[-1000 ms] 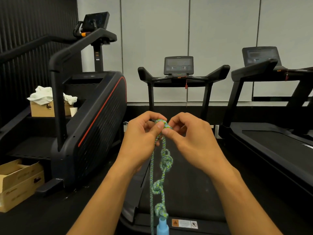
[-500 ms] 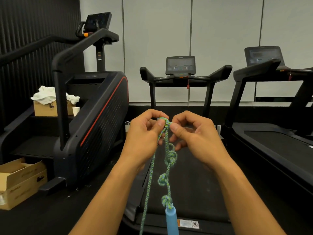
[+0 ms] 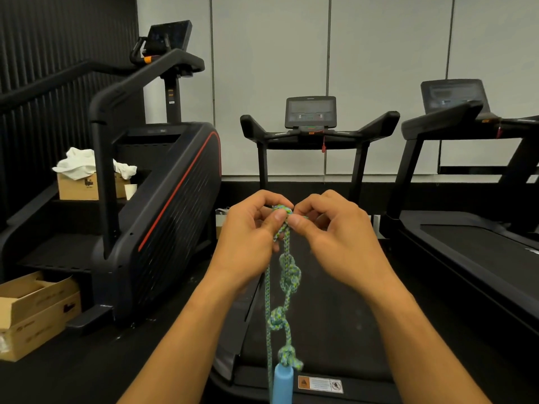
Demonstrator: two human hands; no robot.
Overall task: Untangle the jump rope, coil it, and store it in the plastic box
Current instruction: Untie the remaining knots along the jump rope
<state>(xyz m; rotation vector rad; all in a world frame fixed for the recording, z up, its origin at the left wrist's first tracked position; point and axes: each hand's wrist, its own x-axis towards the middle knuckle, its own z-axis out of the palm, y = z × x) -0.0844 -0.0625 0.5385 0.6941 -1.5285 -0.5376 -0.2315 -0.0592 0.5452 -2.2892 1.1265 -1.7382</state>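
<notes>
A green-and-blue braided jump rope [image 3: 287,275] hangs from my two hands in front of my chest. My left hand [image 3: 250,240] and my right hand [image 3: 335,237] both pinch its topmost knot [image 3: 281,209] between thumb and fingers, fingertips almost touching. Below them the rope carries three more knots, the lowest just above a light blue handle [image 3: 282,381] at the bottom edge. A second strand drops straight down beside the knotted one. No plastic box is in view.
A black treadmill [image 3: 318,132] stands straight ahead under the rope, another [image 3: 466,228] to the right. A stair-climber machine [image 3: 163,199] fills the left, with a cardboard box and white cloth [image 3: 81,167] on its steps. An open cardboard box [image 3: 35,310] sits on the floor at left.
The hands have stayed on the top knot, working it with small finger movements. The hanging rope and blue handle swung slightly and rose a little in view.
</notes>
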